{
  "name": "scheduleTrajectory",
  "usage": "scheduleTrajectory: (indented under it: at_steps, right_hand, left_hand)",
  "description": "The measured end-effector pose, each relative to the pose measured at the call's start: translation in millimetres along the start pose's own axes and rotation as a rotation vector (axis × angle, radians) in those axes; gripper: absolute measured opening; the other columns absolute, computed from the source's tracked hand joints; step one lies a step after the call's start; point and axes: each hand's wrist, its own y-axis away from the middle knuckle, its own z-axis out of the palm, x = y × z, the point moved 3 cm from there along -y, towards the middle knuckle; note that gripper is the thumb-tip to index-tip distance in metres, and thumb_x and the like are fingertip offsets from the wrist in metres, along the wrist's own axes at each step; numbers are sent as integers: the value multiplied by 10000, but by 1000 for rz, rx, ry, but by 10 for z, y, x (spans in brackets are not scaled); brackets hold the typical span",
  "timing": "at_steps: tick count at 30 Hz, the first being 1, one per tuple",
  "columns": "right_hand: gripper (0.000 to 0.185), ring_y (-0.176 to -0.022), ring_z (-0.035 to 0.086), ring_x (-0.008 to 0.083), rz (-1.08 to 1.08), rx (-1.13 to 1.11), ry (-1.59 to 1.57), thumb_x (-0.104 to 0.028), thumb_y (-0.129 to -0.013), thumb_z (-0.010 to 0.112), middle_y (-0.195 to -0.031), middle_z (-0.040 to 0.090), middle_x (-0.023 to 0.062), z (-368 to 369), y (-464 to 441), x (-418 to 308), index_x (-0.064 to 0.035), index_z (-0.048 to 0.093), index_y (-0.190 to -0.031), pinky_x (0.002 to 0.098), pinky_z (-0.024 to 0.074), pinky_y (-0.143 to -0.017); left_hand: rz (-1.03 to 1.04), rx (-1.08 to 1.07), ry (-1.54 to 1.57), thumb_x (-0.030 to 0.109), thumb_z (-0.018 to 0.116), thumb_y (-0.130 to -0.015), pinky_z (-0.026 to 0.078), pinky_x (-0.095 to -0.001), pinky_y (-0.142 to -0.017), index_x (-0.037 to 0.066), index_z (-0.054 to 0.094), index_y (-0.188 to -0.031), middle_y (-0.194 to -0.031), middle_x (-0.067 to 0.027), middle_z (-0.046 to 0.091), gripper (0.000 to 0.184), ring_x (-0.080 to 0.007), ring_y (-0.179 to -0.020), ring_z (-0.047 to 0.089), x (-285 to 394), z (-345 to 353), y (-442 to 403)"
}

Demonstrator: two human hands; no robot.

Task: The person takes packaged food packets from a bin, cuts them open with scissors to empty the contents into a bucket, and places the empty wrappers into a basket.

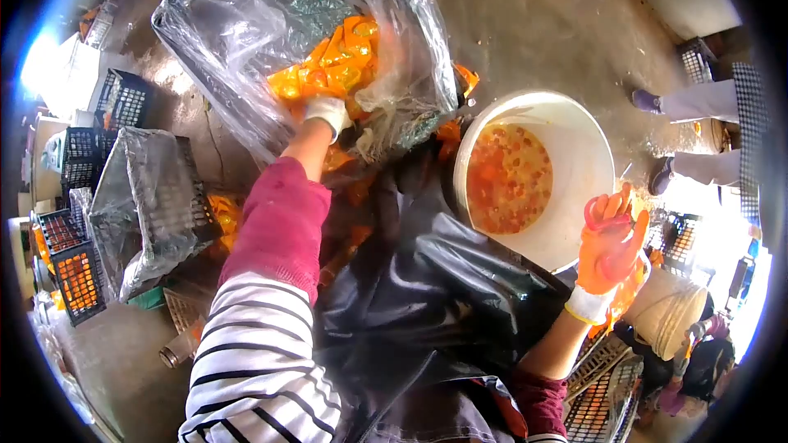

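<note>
My left hand (328,114), in a pale glove, reaches into a crate lined with clear plastic (222,41). It touches glossy orange pieces (336,57) that look like peppers; its fingertips are hidden against them. My right hand (609,242) is raised at the right side of a white bucket (583,148). Its glove is orange with a white cuff, and its fingers point up, somewhat apart, with nothing clearly held. Inside the bucket, cloudy liquid with many small orange-red bits (509,180) shows. A black apron (435,271) covers my lap.
Plastic-wrapped crates (148,205) and black crates holding orange items (78,279) stand on the left. At lower right are another crate (603,398) and a beige bucket (665,308). A person's legs (702,102) are at the right, with another person low at far right.
</note>
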Motion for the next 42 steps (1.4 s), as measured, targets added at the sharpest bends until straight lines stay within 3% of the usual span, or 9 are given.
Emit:
scheduleTrajectory:
  at_steps: [9, 13, 17, 19, 22, 24, 25, 34, 42]
  right_hand:
    - [464, -1121, 553, 229, 61, -189, -87, -300, -996, 468, -1237, 577, 129, -73, 130, 113, 30, 463, -1322, 349, 438, -1002]
    - [406, -949, 562, 214, 49, -338, -8, -320, -960, 539, -1073, 587, 101, -4, 177, 159, 33, 535, -1162, 311, 458, -893]
    - [416, -787, 569, 216, 28, -14, 182, -338, -947, 533, -983, 600, 141, -132, 202, 199, 19, 519, -1159, 311, 467, -707]
    - [425, -688, 567, 215, 15, -101, 594, -352, -954, 507, -938, 614, 166, 500, 477, 281, 7, 515, -1182, 311, 461, -641]
    - [395, -849, 609, 207, -27, -153, 808, -285, -982, 472, -1084, 613, 151, -222, 142, 516, -19, 497, -1274, 305, 501, -741]
    - [371, -1032, 573, 275, 386, -72, 323, -321, -980, 485, -1177, 579, 105, 93, 372, 601, -52, 531, -1231, 411, 495, -896]
    - [354, -983, 589, 291, 280, -318, 599, -336, -977, 497, -1116, 595, 108, 56, 400, 624, -47, 548, -1174, 429, 498, -885]
    - [278, -941, 610, 158, 364, -325, 768, -142, -969, 529, -1091, 624, 83, -273, 298, 714, -2, 556, -1208, 288, 514, -853]
    - [321, -784, 616, 126, 252, -159, 1260, -283, -885, 668, -811, 674, 58, -193, 316, 617, -74, 646, -1127, 280, 490, -718]
  left_hand:
    - [67, 72, 234, 349, 561, -846, 502, -439, -836, 76, 676, -1051, -1073, -170, 670, 360, -333, -1021, 640, 27, -104, 477]
    - [-93, 219, 922, 466, 666, -820, 470, -390, -642, 71, 664, -1037, -859, -123, 685, 450, -245, -738, 635, -131, -389, 539]
    - [-84, 384, 1784, 383, 610, -909, 456, -311, -606, 23, 649, -1052, -789, -60, 648, 389, -157, -694, 588, -151, -796, 798]
    - [29, 503, 1721, 439, 570, -919, 471, -325, -652, -6, 639, -1075, -834, -88, 669, 476, -185, -741, 615, -82, -894, 728]
    - [78, 616, 1422, 516, 483, -939, 490, -349, -759, -38, 629, -1107, -990, -153, 686, 597, -215, -893, 640, 623, -1671, 1552]
    - [143, 670, 1384, 486, 497, -946, 491, -334, -764, -36, 619, -1117, -991, -129, 683, 563, -204, -909, 630, 1112, -1844, 1690]
    - [276, 537, 1548, 486, 507, -943, 490, -327, -772, -35, 613, -1126, -991, -120, 685, 562, -196, -920, 629, 1369, -1830, 1655]
    - [1008, -287, 1970, 317, 554, -956, 414, -318, -1025, -44, 518, -1281, -1239, -120, 601, 487, -214, -1135, 571, 2445, -1625, 1709]
    - [870, -322, 2139, 328, 614, -916, 417, -348, -1020, -26, 559, -1223, -1198, -115, 618, 472, -227, -1130, 565, 2408, -1536, 1546]
